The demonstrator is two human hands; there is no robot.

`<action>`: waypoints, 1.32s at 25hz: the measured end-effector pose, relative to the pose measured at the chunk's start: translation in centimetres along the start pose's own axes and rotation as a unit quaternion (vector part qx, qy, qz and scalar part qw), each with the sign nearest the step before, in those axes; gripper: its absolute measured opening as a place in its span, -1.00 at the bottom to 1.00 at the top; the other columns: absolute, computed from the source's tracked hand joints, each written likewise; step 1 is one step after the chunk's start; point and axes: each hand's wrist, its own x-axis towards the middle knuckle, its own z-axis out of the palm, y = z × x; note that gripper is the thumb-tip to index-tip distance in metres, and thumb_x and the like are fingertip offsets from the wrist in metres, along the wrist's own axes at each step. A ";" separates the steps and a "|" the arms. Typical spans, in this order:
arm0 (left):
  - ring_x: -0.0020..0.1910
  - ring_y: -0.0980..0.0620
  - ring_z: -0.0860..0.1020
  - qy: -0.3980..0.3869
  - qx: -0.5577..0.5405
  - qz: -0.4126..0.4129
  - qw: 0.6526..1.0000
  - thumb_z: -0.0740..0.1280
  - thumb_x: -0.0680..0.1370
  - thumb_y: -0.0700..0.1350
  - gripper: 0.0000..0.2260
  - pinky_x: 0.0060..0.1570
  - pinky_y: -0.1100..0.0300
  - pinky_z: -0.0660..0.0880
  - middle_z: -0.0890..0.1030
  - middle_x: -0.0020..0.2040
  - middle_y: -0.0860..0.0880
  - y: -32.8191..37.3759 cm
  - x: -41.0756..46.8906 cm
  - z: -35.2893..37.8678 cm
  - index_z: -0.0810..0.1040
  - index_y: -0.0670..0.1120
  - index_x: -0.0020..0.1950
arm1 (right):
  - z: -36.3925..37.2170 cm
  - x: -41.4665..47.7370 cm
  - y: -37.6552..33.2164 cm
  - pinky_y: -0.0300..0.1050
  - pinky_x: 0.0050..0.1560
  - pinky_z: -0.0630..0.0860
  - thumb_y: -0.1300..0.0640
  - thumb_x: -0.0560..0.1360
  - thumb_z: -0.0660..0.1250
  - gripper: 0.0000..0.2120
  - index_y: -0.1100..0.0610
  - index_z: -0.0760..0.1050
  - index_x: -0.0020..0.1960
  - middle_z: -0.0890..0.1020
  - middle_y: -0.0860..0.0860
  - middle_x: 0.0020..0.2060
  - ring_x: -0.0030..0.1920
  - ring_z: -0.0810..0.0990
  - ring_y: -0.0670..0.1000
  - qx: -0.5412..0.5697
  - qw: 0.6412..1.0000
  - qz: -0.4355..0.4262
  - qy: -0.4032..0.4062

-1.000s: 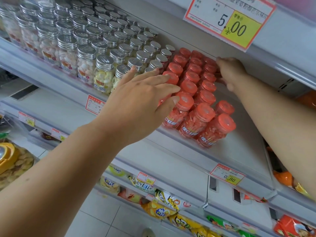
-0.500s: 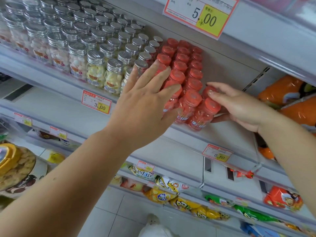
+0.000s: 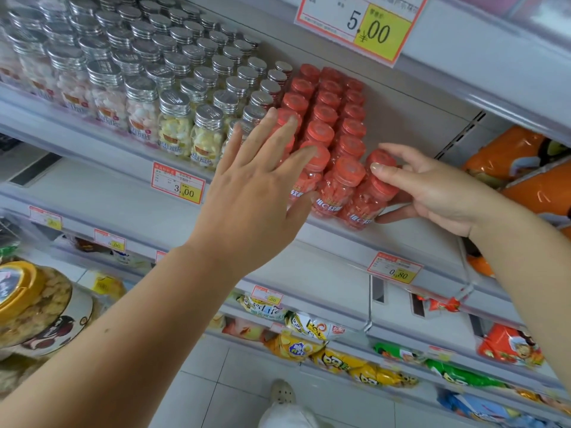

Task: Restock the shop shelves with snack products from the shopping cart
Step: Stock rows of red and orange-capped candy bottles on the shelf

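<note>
Curling round a red-capped bottle [image 3: 363, 208], the right hand [image 3: 438, 193] grips it. Just left, the spread left hand [image 3: 256, 193] presses neighbouring bottles [image 3: 321, 132].

The left hand [image 3: 256, 193] is covering the front-left of the red-capped bottles [image 3: 324, 114], partly hiding their labels; the right hand [image 3: 438, 193] is hiding the far side of the front-right bottle [image 3: 364, 205]. The top edge is cutting off the 5.00 tag [image 3: 361, 26]; the left edge is cropping the silver-capped jars [image 3: 142, 88] and the yellow-lidded tub [image 3: 31, 304]; fine print on the 3.00 tag [image 3: 178, 186] is showing too small to read; the snack bags [image 3: 364, 372] are showing blurred.
</note>
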 end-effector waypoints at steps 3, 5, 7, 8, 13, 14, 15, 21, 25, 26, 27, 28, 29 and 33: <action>0.59 -0.11 0.14 0.005 -0.019 -0.005 1.000 0.12 0.58 0.12 -0.52 0.55 -0.17 0.08 0.30 0.56 -0.07 0.2 -0.6 -1.0 0.42 0.01 0.46 | 0.3 -0.3 0.1 0.03 -0.14 0.66 -0.01 0.51 0.32 -0.34 -0.07 0.14 0.54 0.61 0.05 0.12 -0.08 0.69 0.03 0.019 1.000 0.011 0.004; 0.59 -0.10 0.15 0.004 -0.022 -0.007 1.000 0.15 0.58 0.10 -0.53 0.54 -0.16 0.10 0.30 0.56 -0.07 0.0 -1.0 -1.7 0.41 0.01 0.47 | 0.1 -0.9 -0.1 0.02 -0.11 0.66 -0.08 0.36 0.42 -0.15 -0.14 0.10 0.55 0.59 -0.02 0.15 -0.02 0.69 0.00 0.019 1.000 0.012 0.001; 0.58 -0.09 0.16 0.007 -0.023 -0.013 1.000 0.19 0.58 0.08 -0.53 0.54 -0.15 0.10 0.30 0.56 -0.07 -0.1 -1.5 -2.1 0.41 0.01 0.48 | 0.0 -1.5 -0.1 0.04 -0.02 0.64 -0.07 0.16 0.52 0.05 -0.21 0.07 0.54 0.49 -0.18 0.22 0.07 0.65 -0.06 -0.021 1.000 0.006 -0.008; 0.58 -0.09 0.16 0.009 -0.025 -0.017 0.999 0.19 0.58 0.08 -0.54 0.55 -0.14 0.10 0.31 0.55 -0.07 -0.2 -1.6 -2.2 0.41 0.00 0.47 | 0.0 -1.7 0.0 0.05 0.02 0.63 -0.04 0.10 0.55 0.12 -0.24 0.06 0.54 0.42 -0.20 0.27 0.12 0.62 -0.08 -0.043 0.999 0.002 -0.012; 0.57 -0.11 0.20 0.023 -0.045 -0.028 0.998 0.19 0.59 0.07 -0.55 0.54 -0.12 0.12 0.34 0.54 -0.08 0.0 -2.6 -2.1 0.43 -0.03 0.46 | 1.4 -1.5 0.9 -0.35 -0.11 0.53 0.12 0.15 0.59 0.14 -0.19 0.03 0.55 0.37 -0.10 0.35 0.14 0.52 -0.13 -0.091 0.995 -0.037 0.036; 0.56 -0.11 0.21 0.021 -0.047 -0.032 0.998 0.19 0.59 0.07 -0.55 0.54 -0.13 0.13 0.34 0.54 -0.09 0.0 -3.0 -2.0 0.43 -0.03 0.46 | 1.6 -1.4 1.1 -0.36 -0.03 0.48 0.14 0.18 0.59 0.13 -0.18 0.03 0.55 0.38 -0.09 0.38 0.16 0.51 -0.13 -0.099 0.993 -0.043 0.047; 0.57 -0.10 0.20 0.015 -0.048 -0.036 0.998 0.19 0.59 0.07 -0.54 0.53 -0.12 0.13 0.33 0.54 -0.08 -0.1 -3.4 -2.0 0.42 -0.03 0.47 | 1.7 -1.4 1.4 -0.32 0.07 0.43 0.15 0.20 0.60 0.12 -0.18 0.02 0.56 0.38 -0.08 0.40 0.17 0.49 -0.14 -0.108 0.992 -0.045 0.054; 0.58 -0.09 0.18 0.007 -0.045 -0.071 0.996 0.19 0.59 0.06 -0.53 0.53 -0.11 0.16 0.29 0.56 -0.07 -1.3 -4.9 -2.9 0.39 -0.01 0.49 | 0.9 -2.4 1.6 -0.08 0.37 0.27 -0.08 0.31 0.56 -0.09 -0.40 0.08 0.46 0.28 -0.06 0.48 0.36 0.33 -0.12 -0.182 0.977 -0.043 0.098; 0.58 -0.09 0.17 0.010 -0.042 -0.096 0.994 0.19 0.60 0.06 -0.54 0.54 -0.08 0.12 0.29 0.56 -0.06 -1.5 -3.8 -2.9 0.39 0.00 0.49 | 0.6 -2.5 1.1 0.18 0.17 0.52 -0.29 0.17 0.51 -0.39 -0.45 0.36 0.17 0.52 -0.08 0.16 0.10 0.59 0.06 -0.227 0.962 -0.070 0.134; 0.58 -0.10 0.17 0.009 -0.043 -0.098 0.994 0.19 0.59 0.06 -0.54 0.54 -0.09 0.13 0.29 0.56 -0.07 -1.4 -3.3 -2.7 0.39 -0.01 0.49 | 0.8 -2.5 1.1 0.17 0.12 0.53 -0.22 0.21 0.51 -0.48 -0.41 0.38 0.10 0.53 -0.09 0.07 0.03 0.60 0.06 -0.229 0.959 -0.083 0.144; 0.58 -0.11 0.18 0.006 -0.045 -0.094 0.994 0.19 0.59 0.06 -0.53 0.53 -0.11 0.14 0.30 0.56 -0.08 -1.1 -2.9 -2.4 0.40 -0.02 0.49 | 1.1 -2.4 1.2 0.16 0.09 0.54 -0.16 0.25 0.52 -0.54 -0.37 0.40 0.05 0.55 -0.11 0.01 -0.01 0.61 0.04 -0.226 0.958 -0.097 0.148; 0.57 -0.11 0.20 0.006 -0.047 -0.090 0.995 0.19 0.58 0.06 -0.53 0.53 -0.12 0.16 0.31 0.55 -0.08 -0.9 -2.6 -2.2 0.41 -0.03 0.48 | 1.4 -2.4 1.3 0.16 0.09 0.54 -0.11 0.28 0.52 -0.60 -0.32 0.42 0.02 0.57 -0.14 -0.03 -0.03 0.61 0.02 -0.215 0.959 -0.111 0.146; 0.55 -0.12 0.23 0.008 -0.049 -0.085 0.995 0.20 0.58 0.05 -0.54 0.52 -0.11 0.18 0.33 0.54 -0.08 -0.6 -2.3 -1.9 0.42 -0.04 0.47 | 1.6 -2.5 1.5 0.17 0.10 0.55 -0.07 0.30 0.52 -0.64 -0.29 0.45 0.00 0.58 -0.16 -0.05 -0.03 0.62 0.00 -0.204 0.960 -0.123 0.145; 0.30 -0.10 0.48 0.039 -0.091 -0.040 0.994 0.32 0.55 0.08 -0.54 0.33 0.10 0.33 0.55 0.33 -0.03 1.8 -1.6 -1.0 0.50 -0.09 0.40 | 0.1 -4.8 0.6 0.05 0.12 0.57 0.00 0.33 0.55 -0.68 -0.22 0.54 0.00 0.64 -0.16 -0.05 0.00 0.62 -0.06 -0.150 0.954 -0.147 0.213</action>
